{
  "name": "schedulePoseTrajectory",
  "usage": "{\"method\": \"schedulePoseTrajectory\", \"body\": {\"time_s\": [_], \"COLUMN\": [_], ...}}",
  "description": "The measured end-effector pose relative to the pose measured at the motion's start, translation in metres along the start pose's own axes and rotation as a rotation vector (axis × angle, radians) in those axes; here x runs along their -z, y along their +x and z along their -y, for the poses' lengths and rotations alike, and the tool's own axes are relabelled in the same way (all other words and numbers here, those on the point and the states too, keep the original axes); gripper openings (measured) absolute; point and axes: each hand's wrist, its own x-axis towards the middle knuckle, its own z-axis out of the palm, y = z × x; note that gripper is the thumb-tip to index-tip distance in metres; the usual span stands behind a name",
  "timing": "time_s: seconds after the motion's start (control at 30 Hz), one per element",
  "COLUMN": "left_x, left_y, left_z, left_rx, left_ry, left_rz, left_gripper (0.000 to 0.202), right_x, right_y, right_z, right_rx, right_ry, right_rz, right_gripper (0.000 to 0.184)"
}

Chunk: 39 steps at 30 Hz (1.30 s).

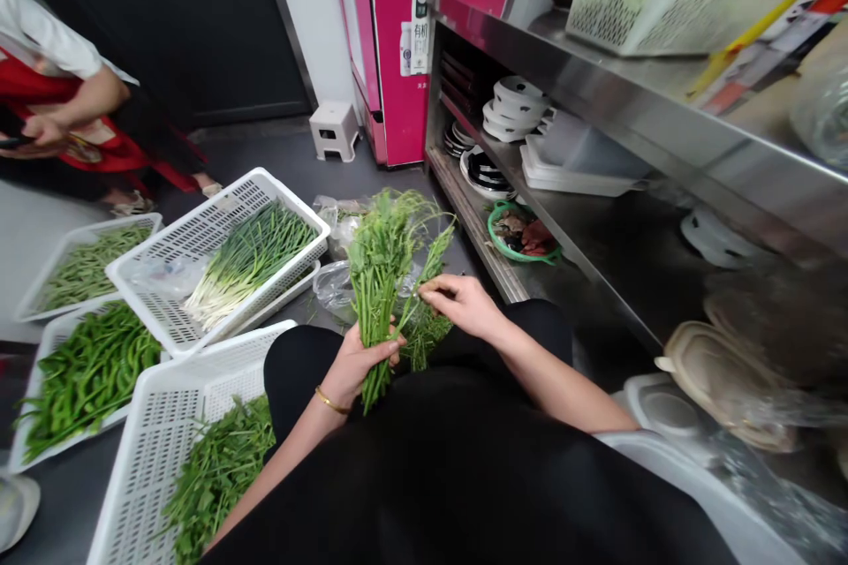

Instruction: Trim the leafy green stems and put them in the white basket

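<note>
My left hand [358, 362] is wrapped round the stems of a bunch of leafy green herbs [381, 256], held upright over my lap. My right hand [460, 300] pinches a single thin sprig [434, 260] beside the bunch, fingers pressed together on its stem. A gold bangle sits on my left wrist. More loose greens [424, 335] lie on my lap under the hands.
White baskets on the floor hold greens [215, 468], green peppers [86, 371], scallions [248, 256] and green beans [86, 265]. A steel shelf unit [596, 229] with plates and lids stands at right. A person in red [66, 106] works at far left. A small white stool [335, 128] stands behind.
</note>
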Motion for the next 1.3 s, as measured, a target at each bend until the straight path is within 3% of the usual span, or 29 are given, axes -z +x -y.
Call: {"method": "schedulePoseTrajectory", "body": {"time_s": [0.17, 0.27, 0.33, 0.4, 0.57, 0.8, 1.07, 1.2, 1.3], "left_x": [-0.001, -0.001, 0.001, 0.003, 0.008, 0.003, -0.001, 0.001, 0.005], "left_y": [-0.001, -0.005, -0.008, -0.012, -0.017, -0.021, -0.021, -0.018, -0.015], "left_z": [-0.003, -0.005, -0.008, -0.011, -0.018, -0.024, -0.026, -0.024, -0.021], "left_rx": [-0.078, -0.056, -0.045, -0.055, -0.086, -0.118, -0.124, -0.100, -0.090], "left_ry": [0.058, 0.046, 0.026, 0.000, -0.036, -0.058, -0.093, -0.077, -0.049], "left_rz": [-0.074, -0.069, -0.044, -0.003, 0.080, 0.147, 0.175, 0.109, 0.014], "left_gripper": [0.044, 0.046, 0.046, 0.044, 0.040, 0.038, 0.036, 0.037, 0.039], "right_x": [0.024, 0.045, 0.060, 0.074, 0.088, 0.083, 0.073, 0.063, 0.066], "right_y": [0.005, 0.011, 0.012, 0.011, 0.011, 0.026, 0.038, 0.039, 0.037], "right_z": [0.005, 0.012, 0.017, 0.020, 0.021, 0.027, 0.024, 0.026, 0.026], "right_rx": [0.072, 0.265, 0.401, 0.500, 0.642, 0.776, 0.837, 0.788, 0.593], "right_ry": [-0.066, -0.180, -0.297, -0.396, -0.598, -0.764, -0.805, -0.650, -0.224], "right_rz": [-0.275, -0.515, -0.600, -0.587, -0.373, -0.160, -0.081, -0.083, -0.289], "right_gripper": [0.018, 0.014, 0.013, 0.014, 0.017, 0.023, 0.016, 0.012, 0.008]}}
